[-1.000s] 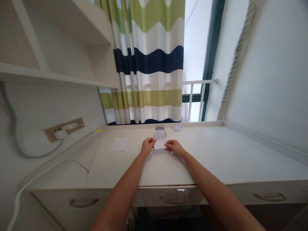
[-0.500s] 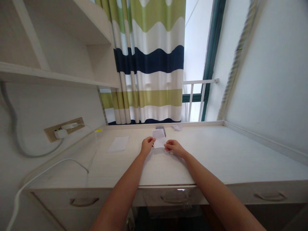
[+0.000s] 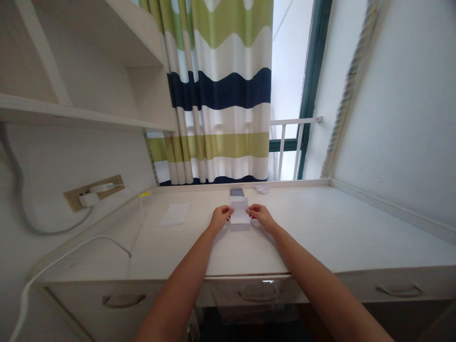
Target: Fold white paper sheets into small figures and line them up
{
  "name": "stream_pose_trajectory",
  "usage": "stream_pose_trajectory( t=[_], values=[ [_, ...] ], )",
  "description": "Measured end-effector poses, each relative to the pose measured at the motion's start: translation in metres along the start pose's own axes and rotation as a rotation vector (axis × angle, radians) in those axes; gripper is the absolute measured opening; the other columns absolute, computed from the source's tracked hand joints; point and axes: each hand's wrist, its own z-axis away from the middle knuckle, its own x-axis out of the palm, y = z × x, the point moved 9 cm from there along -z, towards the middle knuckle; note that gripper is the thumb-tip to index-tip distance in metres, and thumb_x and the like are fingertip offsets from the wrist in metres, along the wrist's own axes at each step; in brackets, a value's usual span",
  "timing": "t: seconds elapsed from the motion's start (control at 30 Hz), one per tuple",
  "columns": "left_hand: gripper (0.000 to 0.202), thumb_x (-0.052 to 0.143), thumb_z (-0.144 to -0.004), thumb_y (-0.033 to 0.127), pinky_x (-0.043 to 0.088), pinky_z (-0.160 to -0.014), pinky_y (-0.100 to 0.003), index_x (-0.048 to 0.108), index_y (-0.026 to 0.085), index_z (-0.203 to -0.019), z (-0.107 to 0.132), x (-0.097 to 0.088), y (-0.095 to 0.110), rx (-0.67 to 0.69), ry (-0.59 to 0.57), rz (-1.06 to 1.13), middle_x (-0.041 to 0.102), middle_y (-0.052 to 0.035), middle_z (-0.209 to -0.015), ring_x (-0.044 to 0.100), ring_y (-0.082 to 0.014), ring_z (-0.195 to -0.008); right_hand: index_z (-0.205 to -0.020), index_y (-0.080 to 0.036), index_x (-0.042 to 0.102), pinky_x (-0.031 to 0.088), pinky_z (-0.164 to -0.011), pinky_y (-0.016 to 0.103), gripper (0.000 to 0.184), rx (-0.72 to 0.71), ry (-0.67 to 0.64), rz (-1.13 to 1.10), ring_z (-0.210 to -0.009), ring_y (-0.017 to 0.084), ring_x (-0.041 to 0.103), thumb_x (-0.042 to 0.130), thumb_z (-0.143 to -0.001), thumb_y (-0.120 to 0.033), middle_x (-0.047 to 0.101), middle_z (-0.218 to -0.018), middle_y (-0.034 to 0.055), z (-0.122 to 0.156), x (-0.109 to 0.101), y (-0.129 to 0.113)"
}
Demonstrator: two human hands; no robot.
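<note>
On my feed, the left hand (image 3: 220, 219) and the right hand (image 3: 260, 216) pinch a white paper (image 3: 239, 210) between them, fingers curled and closed on its two side edges, neither hand spread. The paper stands as a small upright rectangle in this view, centered over the desk (image 3: 320, 228), and I cannot tell whether its lower edge touches the top. Just behind it lies a small dark stack (image 3: 236, 192), too small for me to identify, near the back edge. To the right of that sits a crumpled white scrap (image 3: 262, 189). Well left of the hands lies a flat white sheet (image 3: 175, 214). Beyond the desk hangs a striped curtain (image 3: 221, 95) in green, navy and white, beside a window rail (image 3: 288, 121). On the left wall, a power strip (image 3: 93, 194) carries a plug, a white cable (image 3: 78, 247) runs down over the desk's corner, and a shelf (image 3: 71, 114) overhangs the scene
</note>
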Motion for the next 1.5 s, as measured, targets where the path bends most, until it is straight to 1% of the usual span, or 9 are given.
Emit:
stream_pose_trajectory(
  t=[0.13, 0.33, 0.5, 0.67, 0.83, 0.97, 1.13, 1.3, 1.5],
  values=[
    [0.025, 0.06, -0.055, 0.037, 0.036, -0.044, -0.02, 0.053, 0.013, -0.059, -0.001, 0.002, -0.004, -0.019, -0.021, 0.003, 0.049, 0.002, -0.052, 0.045, -0.0083, -0.047, -0.059, -0.015, 0.055, 0.038, -0.055, 0.022, 0.022, 0.001, -0.012, -0.037, -0.055, 0.009, 0.048, 0.065, -0.051, -0.034, 0.054, -0.057, -0.0032, -0.001, 0.001, 0.001],
    [0.025, 0.06, -0.054, 0.036, 0.036, -0.044, -0.02, 0.051, 0.013, -0.056, -0.003, 0.005, -0.007, -0.015, -0.046, -0.003, 0.047, 0.0034, -0.05, 0.044, -0.0077, -0.046, -0.053, -0.015, 0.053, 0.037, -0.055, 0.025, 0.026, -0.011, 0.004, -0.071, -0.05, 0.008, 0.045, 0.068, -0.048, -0.035, 0.051, -0.049, -0.0041, -0.005, -0.001, 0.004],
    [0.025, 0.06, -0.055, 0.036, 0.037, -0.045, -0.02, 0.053, 0.012, -0.06, -0.002, 0.006, -0.007, -0.031, -0.058, -0.004, 0.049, 0.0026, -0.053, 0.046, -0.0081, -0.048, -0.061, -0.015, 0.058, 0.039, -0.059, 0.026, 0.025, -0.014, 0.007, -0.103, -0.057, 0.01, 0.05, 0.068, -0.048, -0.035, 0.057, -0.059, -0.0016, -0.004, -0.001, 0.003],
    [0.025, 0.06, -0.054, 0.036, 0.036, -0.045, -0.02, 0.051, 0.013, -0.056, -0.002, 0.006, -0.008, -0.033, -0.057, -0.015, 0.047, 0.0031, -0.051, 0.044, -0.0078, -0.047, -0.055, -0.015, 0.055, 0.039, -0.058, 0.026, 0.025, -0.022, 0.028, -0.125, -0.053, 0.009, 0.048, 0.069, -0.046, -0.033, 0.055, -0.054, -0.0026, -0.004, -0.003, 0.002],
    [0.025, 0.06, -0.055, 0.036, 0.036, -0.045, -0.02, 0.052, 0.013, -0.058, -0.002, 0.007, -0.009, -0.034, -0.062, -0.006, 0.049, 0.0027, -0.053, 0.045, -0.008, -0.048, -0.063, -0.015, 0.059, 0.039, -0.058, 0.026, 0.025, -0.044, 0.042, -0.098, -0.057, 0.01, 0.049, 0.068, -0.048, -0.034, 0.058, -0.06, -0.0015, -0.004, -0.005, -0.001],
    [0.025, 0.061, -0.054, 0.036, 0.036, -0.045, -0.02, 0.051, 0.013, -0.055, -0.002, 0.007, -0.009, -0.037, -0.066, -0.008, 0.047, 0.0033, -0.051, 0.044, -0.0077, -0.047, -0.058, -0.015, 0.058, 0.038, -0.057, 0.026, 0.024, -0.059, 0.06, -0.079, -0.052, 0.009, 0.047, 0.068, -0.049, -0.034, 0.055, -0.053, -0.0024, -0.004, -0.008, -0.002],
    [0.024, 0.06, -0.055, 0.035, 0.036, -0.045, -0.02, 0.052, 0.013, -0.057, -0.002, 0.007, -0.01, -0.05, -0.069, -0.007, 0.049, 0.0027, -0.052, 0.045, -0.0079, -0.047, -0.065, -0.016, 0.061, 0.04, -0.06, 0.026, 0.026, -0.062, 0.065, -0.092, -0.059, 0.011, 0.05, 0.067, -0.05, -0.036, 0.06, -0.062, -0.0001, -0.004, -0.009, -0.003],
    [0.022, 0.06, -0.054, 0.034, 0.035, -0.045, -0.02, 0.053, 0.013, -0.058, -0.002, 0.009, -0.011, -0.043, -0.08, -0.004, 0.049, 0.0027, -0.052, 0.044, -0.0078, -0.047, -0.058, -0.015, 0.06, 0.041, -0.061, 0.028, 0.024, -0.087, 0.076, -0.126, -0.056, 0.011, 0.05, 0.069, -0.048, -0.035, 0.058, -0.056, -0.0002, -0.004, -0.01, -0.006],
    [0.023, 0.061, -0.053, 0.034, 0.036, -0.045, -0.02, 0.053, 0.013, -0.057, -0.001, 0.009, -0.009, -0.05, -0.08, -0.007, 0.049, 0.0028, -0.052, 0.045, -0.008, -0.047, -0.065, -0.015, 0.062, 0.042, -0.063, 0.029, 0.028, -0.096, 0.109, -0.182, -0.059, 0.012, 0.051, 0.069, -0.048, -0.036, 0.061, -0.062, 0.0009, -0.006, -0.014, -0.004]
  ],
)
